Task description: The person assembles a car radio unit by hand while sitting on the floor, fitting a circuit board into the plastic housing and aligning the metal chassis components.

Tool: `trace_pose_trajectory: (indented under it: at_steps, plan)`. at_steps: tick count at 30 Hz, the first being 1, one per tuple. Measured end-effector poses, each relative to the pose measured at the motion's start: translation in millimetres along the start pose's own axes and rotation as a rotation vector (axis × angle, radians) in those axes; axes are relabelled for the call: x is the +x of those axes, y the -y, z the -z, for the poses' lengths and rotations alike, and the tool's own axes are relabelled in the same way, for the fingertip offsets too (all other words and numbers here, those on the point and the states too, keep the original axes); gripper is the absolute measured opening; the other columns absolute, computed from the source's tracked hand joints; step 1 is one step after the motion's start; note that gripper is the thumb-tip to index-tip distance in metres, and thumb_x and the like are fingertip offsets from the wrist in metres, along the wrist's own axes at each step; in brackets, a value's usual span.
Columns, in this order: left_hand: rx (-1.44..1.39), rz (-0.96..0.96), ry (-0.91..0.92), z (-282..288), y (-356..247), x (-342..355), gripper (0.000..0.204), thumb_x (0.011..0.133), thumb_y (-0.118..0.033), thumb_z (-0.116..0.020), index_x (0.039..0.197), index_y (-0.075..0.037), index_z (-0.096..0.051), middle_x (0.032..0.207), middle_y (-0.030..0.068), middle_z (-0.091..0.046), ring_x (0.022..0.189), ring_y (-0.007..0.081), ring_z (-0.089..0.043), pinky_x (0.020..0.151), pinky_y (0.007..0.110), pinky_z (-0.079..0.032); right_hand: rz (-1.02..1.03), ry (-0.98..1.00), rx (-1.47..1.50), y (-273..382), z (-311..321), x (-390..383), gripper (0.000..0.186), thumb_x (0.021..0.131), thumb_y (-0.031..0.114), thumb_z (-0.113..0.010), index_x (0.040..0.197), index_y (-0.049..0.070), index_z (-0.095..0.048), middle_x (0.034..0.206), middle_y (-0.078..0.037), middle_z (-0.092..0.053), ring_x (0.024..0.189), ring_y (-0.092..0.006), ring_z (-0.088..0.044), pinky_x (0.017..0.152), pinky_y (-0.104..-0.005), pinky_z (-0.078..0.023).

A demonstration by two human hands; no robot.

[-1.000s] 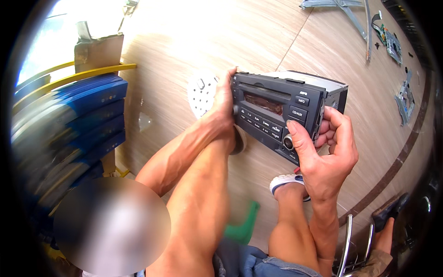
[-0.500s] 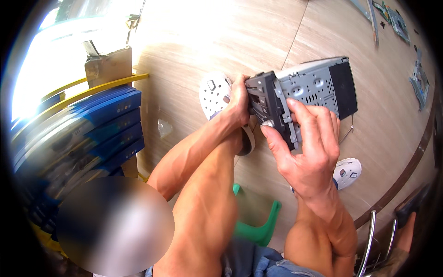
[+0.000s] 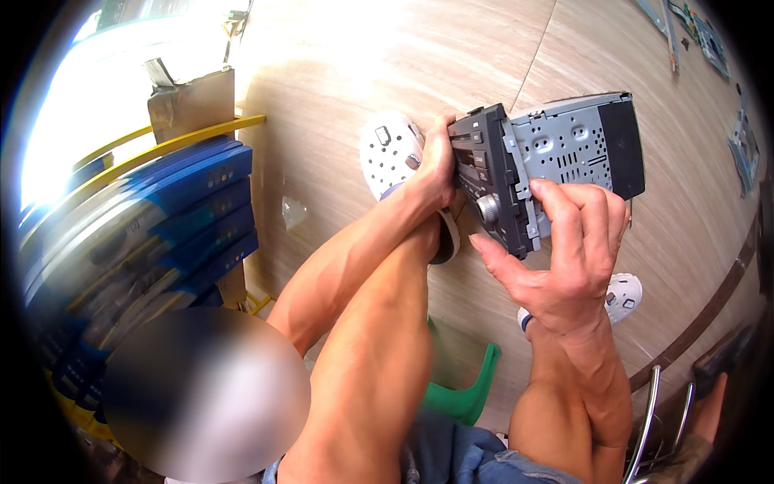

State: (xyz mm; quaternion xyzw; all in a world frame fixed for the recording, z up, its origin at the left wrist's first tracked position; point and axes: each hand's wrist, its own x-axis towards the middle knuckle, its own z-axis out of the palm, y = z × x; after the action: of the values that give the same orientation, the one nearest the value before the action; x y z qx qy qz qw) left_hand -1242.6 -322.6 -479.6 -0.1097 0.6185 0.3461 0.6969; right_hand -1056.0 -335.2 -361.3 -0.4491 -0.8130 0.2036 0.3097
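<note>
A car stereo [image 3: 556, 149] is held up above the floor, its black front panel with buttons and a silver knob facing left and its perforated grey metal case to the right. My left hand [image 3: 439, 165] grips the panel's far-left side; most of its fingers are hidden behind the unit. Around the near end of the panel is my right hand [image 3: 572, 246], its index fingertip against the metal edge behind the panel. Its thumb lies in front by the lower corner, just off the knob.
Blue boxes [image 3: 214, 194] are stacked in a yellow rack [image 3: 201, 133] at left, with a cardboard box [image 3: 191, 109] behind. Metal parts [image 3: 743, 145] and a circuit board [image 3: 700, 32] lie on the floor at far right. A green stool [image 3: 468, 395] is beneath me; chrome tubing [image 3: 645, 419] stands at lower right.
The stereo and both hands appear slightly farther right, along with a small shift of the whole view. My right thumb has come away from the knob, which now shows fully.
</note>
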Motion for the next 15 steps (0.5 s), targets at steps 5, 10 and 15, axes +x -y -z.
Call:
trace_pose_trajectory:
  at_steps: [5,10,15]
  plan:
    - [-0.069,-0.003,0.099,5,5,15,0.06,0.1,-0.047,-0.029,0.111,-0.005,-0.071,0.101,0.0156,-0.075,0.087,0.0282,-0.073,0.084,0.046,-0.061,0.039,0.025,-0.008,-5,6,-1,0.067,0.059,0.027,-0.096,0.114,0.002,-0.067,0.104,-0.01,-0.061,0.097,-0.0309,-0.056,0.089,-0.044,-0.045]
    - [0.0,-0.07,0.074,8,7,16,0.059,0.101,-0.044,-0.028,0.112,-0.004,-0.071,0.103,0.0171,-0.075,0.091,0.029,-0.074,0.087,0.046,-0.061,0.088,-0.041,0.047,-11,-4,-5,0.064,0.06,0.018,-0.095,0.113,0.0,-0.067,0.1,-0.012,-0.062,0.093,-0.0312,-0.057,0.085,-0.0433,-0.049]
    - [0.011,-0.064,0.079,4,4,13,0.062,0.101,-0.042,-0.026,0.116,-0.001,-0.069,0.105,0.0178,-0.075,0.095,0.0297,-0.074,0.091,0.046,-0.06,0.108,-0.082,0.047,-9,-3,-1,0.056,0.061,0.013,-0.093,0.108,-0.002,-0.068,0.091,-0.011,-0.061,0.085,-0.03,-0.057,0.078,-0.0414,-0.05]
